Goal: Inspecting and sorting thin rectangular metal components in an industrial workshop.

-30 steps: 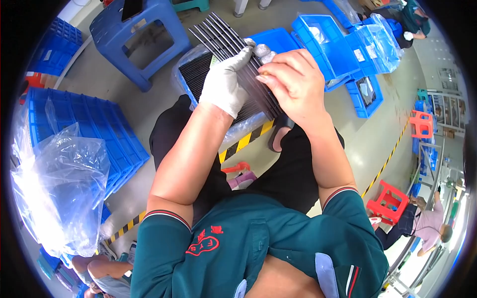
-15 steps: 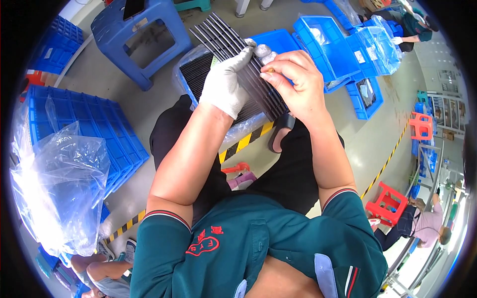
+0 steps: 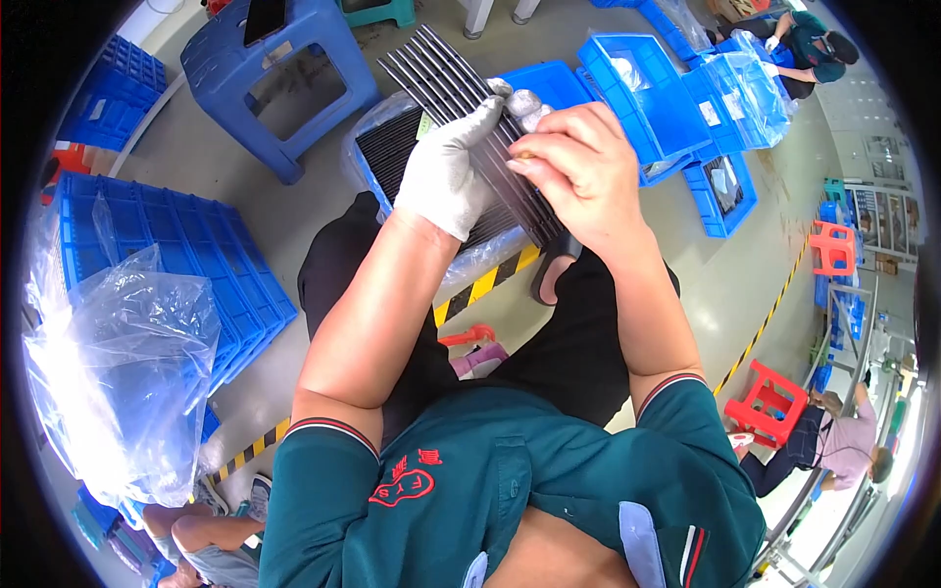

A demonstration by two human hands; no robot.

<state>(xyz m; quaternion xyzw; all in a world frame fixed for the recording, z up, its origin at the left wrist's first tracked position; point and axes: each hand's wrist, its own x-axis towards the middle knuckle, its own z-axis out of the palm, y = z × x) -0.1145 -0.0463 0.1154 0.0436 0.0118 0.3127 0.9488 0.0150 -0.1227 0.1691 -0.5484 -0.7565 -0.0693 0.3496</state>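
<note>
My left hand (image 3: 443, 174), in a white glove, grips a bundle of long, thin black rods (image 3: 441, 86), its fingers wrapped round their middle. The rods lie side by side and slant from upper left to lower right. My bare right hand (image 3: 586, 165) is closed in a pinch just right of the bundle. Between its thumb and forefinger shows a small brownish piece (image 3: 525, 154), too small to name. Below the bundle, a blue crate lined with clear plastic (image 3: 359, 162) holds many more black rods (image 3: 392, 147), partly hidden by my left hand.
A blue stool (image 3: 284, 88) with a dark flat object on top stands beyond the crate. Blue bins (image 3: 642, 93) are at the upper right, near another person. Stacked blue crates (image 3: 176, 265) and a clear plastic bag (image 3: 127, 363) are at my left. A red stool (image 3: 769, 402) stands right.
My right fingertips have shifted slightly left and down along the rods, still pinching the small piece. The left hand keeps its grip. The person at the upper right has moved further into view.
</note>
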